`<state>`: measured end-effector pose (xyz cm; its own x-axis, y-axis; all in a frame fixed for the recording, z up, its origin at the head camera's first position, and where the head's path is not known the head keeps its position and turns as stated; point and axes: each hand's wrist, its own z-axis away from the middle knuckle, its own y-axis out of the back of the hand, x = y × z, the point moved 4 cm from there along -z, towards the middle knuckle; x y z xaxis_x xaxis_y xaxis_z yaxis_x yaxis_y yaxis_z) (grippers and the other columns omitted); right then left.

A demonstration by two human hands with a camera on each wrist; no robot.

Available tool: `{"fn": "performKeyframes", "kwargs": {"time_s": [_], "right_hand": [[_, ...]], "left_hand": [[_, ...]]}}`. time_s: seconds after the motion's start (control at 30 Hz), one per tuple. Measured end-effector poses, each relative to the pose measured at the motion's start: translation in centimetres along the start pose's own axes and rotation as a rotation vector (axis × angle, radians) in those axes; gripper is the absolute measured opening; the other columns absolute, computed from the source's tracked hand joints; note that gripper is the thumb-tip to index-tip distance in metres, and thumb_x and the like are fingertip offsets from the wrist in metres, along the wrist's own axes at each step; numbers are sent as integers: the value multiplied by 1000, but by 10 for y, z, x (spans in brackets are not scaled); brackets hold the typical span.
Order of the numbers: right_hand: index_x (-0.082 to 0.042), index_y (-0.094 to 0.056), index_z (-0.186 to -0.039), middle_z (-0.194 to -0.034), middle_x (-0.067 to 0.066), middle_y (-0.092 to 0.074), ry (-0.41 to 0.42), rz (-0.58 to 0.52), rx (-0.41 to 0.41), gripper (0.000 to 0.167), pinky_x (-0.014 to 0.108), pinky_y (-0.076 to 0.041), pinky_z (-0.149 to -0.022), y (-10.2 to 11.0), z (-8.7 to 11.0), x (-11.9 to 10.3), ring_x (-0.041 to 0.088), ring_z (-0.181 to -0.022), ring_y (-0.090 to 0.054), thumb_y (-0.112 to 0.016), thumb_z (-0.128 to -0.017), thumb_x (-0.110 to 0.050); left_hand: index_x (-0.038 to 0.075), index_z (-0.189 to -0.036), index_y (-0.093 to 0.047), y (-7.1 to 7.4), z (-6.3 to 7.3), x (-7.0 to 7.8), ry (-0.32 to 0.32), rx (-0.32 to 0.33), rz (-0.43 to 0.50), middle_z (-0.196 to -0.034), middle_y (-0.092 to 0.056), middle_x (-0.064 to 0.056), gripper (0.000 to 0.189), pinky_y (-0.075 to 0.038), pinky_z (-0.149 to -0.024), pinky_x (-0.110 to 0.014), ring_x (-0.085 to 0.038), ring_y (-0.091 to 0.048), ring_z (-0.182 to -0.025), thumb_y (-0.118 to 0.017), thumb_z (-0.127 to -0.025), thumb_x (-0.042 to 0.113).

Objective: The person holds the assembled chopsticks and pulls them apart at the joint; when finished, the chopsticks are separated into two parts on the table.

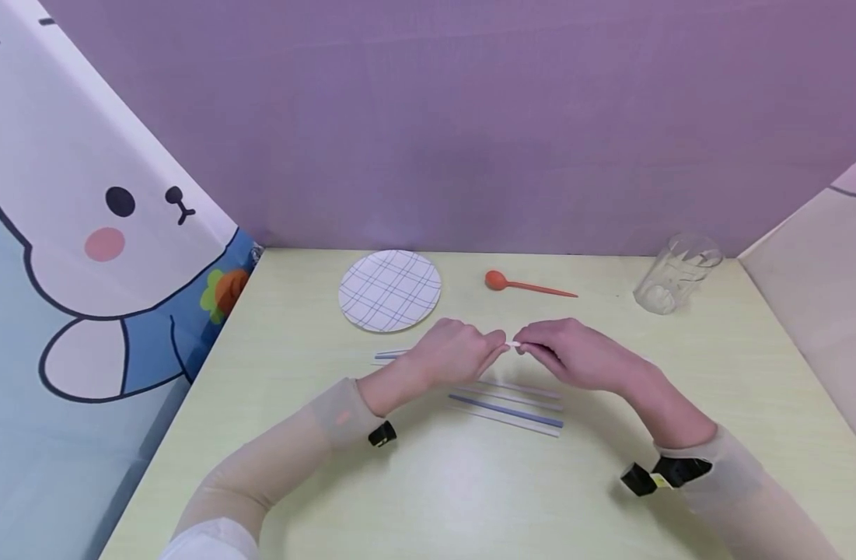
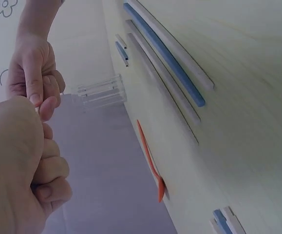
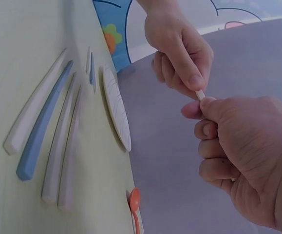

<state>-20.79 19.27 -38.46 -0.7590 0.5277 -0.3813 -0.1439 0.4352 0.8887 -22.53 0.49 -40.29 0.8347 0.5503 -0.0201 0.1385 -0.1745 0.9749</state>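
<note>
Between my two hands runs a short bit of slim white stick point(image 3: 200, 95), most of it hidden by fingers. My left hand point(image 1: 457, 351) pinches one end between thumb and fingers. The other end is pinched by my right hand point(image 1: 580, 354), its fingertips close to the left ones. Below the hands, several long slim sticks, white and blue, lie side by side on the table; one is a blue stick point(image 1: 504, 410). Shorter white and blue pieces point(image 1: 390, 355) lie beyond the left forearm, partly covered. Another small group of short pieces point(image 2: 122, 50) shows in the left wrist view.
A round white plate point(image 1: 389, 291) with blue crossed lines lies at the back of the table. Right of it is an orange spoon point(image 1: 531, 287). A clear glass point(image 1: 676, 274) stands at the back right corner. A purple cloth point(image 1: 469, 140) hangs behind.
</note>
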Motion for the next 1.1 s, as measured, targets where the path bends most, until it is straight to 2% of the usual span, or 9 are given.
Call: {"fn": "performKeyframes", "kwargs": {"time_s": [0.17, 0.23, 0.53, 0.87, 1.1], "right_hand": [[-15, -76, -109, -95, -13, -70, -12, 25, 24, 13, 29, -59, -81, 3, 0, 0, 0, -83, -62, -68, -102, -7], [-16, -76, -108, -94, -14, -68, -11, 28, 27, 13, 28, -58, -80, 5, 1, -1, -2, -82, -59, -68, -102, -6], [-23, -76, -110, -101, -18, -71, 15, -37, -8, 23, 25, -58, -82, 12, 5, -5, -5, -88, -61, -67, -102, -3], [-21, -77, -110, -100, -18, -71, -3, -31, -6, 22, 26, -59, -83, 14, 6, -7, -5, -88, -62, -67, -102, -3], [-22, -77, -111, -102, -18, -72, 19, -30, -5, 25, 26, -59, -83, 12, 8, -5, -5, -89, -63, -68, -101, -1]], "left_hand": [[16, -87, -58, 3, -2, 2, 40, 25, -9, -56, -28, 10, 35, -22, -46, -23, -8, -35, -47, -49, -113, 36], [17, -86, -57, 5, -3, 2, 37, 23, -6, -56, -29, 10, 35, -22, -46, -24, -9, -35, -47, -48, -114, 36], [18, -86, -58, 10, -4, 5, -16, -6, -35, -56, -27, 10, 36, -22, -46, -24, -9, -35, -48, -47, -114, 39], [17, -84, -58, 11, -4, 8, 11, 8, -24, -56, -28, 10, 38, -23, -45, -24, -9, -36, -48, -47, -114, 38], [17, -84, -57, 9, -3, 8, 13, -19, -7, -56, -28, 10, 38, -25, -45, -25, -10, -37, -48, -47, -114, 39]]}}
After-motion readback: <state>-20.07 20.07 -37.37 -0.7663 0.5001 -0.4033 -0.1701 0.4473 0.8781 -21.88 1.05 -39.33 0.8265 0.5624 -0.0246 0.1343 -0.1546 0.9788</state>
